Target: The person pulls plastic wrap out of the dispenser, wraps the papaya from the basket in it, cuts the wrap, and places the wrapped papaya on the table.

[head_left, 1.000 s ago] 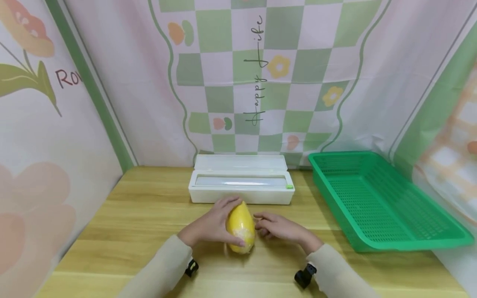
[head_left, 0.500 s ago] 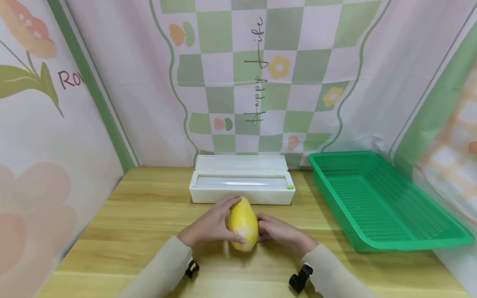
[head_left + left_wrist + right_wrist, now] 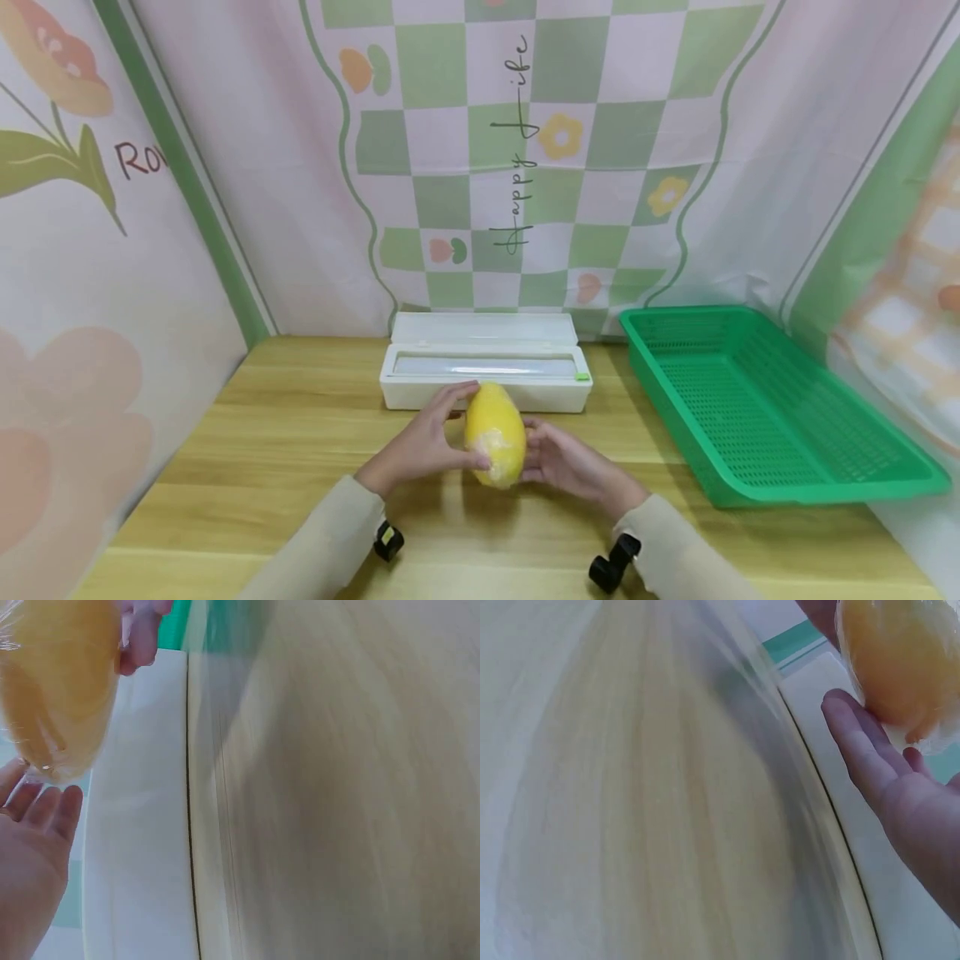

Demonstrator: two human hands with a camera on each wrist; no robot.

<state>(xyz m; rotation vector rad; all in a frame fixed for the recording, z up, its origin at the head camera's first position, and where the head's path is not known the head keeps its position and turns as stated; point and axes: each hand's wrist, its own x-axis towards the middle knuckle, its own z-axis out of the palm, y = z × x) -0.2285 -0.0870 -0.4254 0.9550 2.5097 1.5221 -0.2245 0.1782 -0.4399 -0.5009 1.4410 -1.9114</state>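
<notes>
A yellow, oval fruit [image 3: 497,437] wrapped in clear plastic film is held up off the table, between both hands. Its film looks whitish and bunched at the near end. On its left side, my left hand [image 3: 420,442] grips it, thumb at the near end and fingers at the far end. My right hand [image 3: 566,467] holds the right side, its fingers partly hidden by the fruit in the head view. From the right wrist, the fingers [image 3: 859,739] show lightly bent against the film-covered fruit [image 3: 904,664].
Just behind the fruit stands a white cling film dispenser [image 3: 405,393] with its lid [image 3: 483,327] raised and a green slider [image 3: 582,377]. A green slotted basket [image 3: 678,429] sits on the right of the wooden table [image 3: 300,400]. Patterned curtains [image 3: 300,167] enclose the table.
My right hand has come in to the fruit's right side and holds it. The fruit has risen and shifted slightly forward and right, with the left hand staying on it.
</notes>
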